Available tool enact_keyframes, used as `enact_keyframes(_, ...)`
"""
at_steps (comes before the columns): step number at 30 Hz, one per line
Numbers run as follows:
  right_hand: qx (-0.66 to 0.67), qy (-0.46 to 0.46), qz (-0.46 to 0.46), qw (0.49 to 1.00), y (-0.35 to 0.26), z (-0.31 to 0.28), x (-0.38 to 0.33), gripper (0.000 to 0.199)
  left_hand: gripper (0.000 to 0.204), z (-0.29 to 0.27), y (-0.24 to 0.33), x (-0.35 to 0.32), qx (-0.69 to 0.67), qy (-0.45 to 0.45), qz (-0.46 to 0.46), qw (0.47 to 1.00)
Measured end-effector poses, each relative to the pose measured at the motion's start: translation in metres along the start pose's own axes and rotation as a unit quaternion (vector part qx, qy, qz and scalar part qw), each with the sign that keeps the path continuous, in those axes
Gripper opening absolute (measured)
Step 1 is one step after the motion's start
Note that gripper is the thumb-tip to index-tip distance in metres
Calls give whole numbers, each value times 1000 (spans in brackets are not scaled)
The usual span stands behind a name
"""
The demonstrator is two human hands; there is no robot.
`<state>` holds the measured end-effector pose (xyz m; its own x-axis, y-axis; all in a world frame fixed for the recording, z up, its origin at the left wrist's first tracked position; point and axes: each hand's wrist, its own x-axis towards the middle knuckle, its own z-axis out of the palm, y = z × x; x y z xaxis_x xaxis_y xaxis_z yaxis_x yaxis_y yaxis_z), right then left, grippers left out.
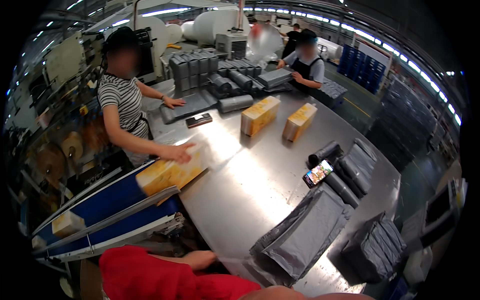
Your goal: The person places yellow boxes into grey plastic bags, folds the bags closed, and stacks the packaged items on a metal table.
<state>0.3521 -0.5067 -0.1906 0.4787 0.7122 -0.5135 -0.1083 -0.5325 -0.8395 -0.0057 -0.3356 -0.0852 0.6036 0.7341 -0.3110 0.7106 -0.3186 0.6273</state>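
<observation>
1. The left hand [200,259] lies low at the table [250,180] edge, fingers loose and apart, holding nothing. It sits just beside the grey bags [305,235], as if ready to peel one off the stack.
2. The right hand? Only a sliver of forearm shows along the bottom edge, so I cannot tell whether it grips anything.
3. Those flat grey bags lie fanned on the steel, near corner toward the wearer, mouths handy for the left hand.
4. A phone [318,173] leans against rolled bags [345,170] with its screen lit, propped so it can be watched from here.
5. Across the table, a co-worker in a striped top has one hand [177,151] pressed on a yellow pack [170,172] where the blue conveyor [107,210] meets the table, apparently steadying it as it comes off.
6. Another yellow pack [67,223] rides lower on the belt.
7. Two more packs [260,115] stand mid-table, well apart from the wearer.
8. At the far end, a second co-worker [306,65] in an apron handles grey bags beside a heap of rolls [220,75].
</observation>
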Motion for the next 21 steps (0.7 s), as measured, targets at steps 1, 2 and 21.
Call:
enact_keyframes(1, 8, 16, 3, 1000, 2, -3, -3, 36, 18, -22, -5, -20, 19, 25, -37, 999)
enact_keyframes(2, -24, -29, -4, 999, -6, 3, 10, 37, 18, -23, -16, -71, 34, 68, -121, 990)
enact_keyframes(21, -589, -166, -609, 505, -160, -31, 19, 33, 25, -35, 35, 185, 303, 53, 709, 634)
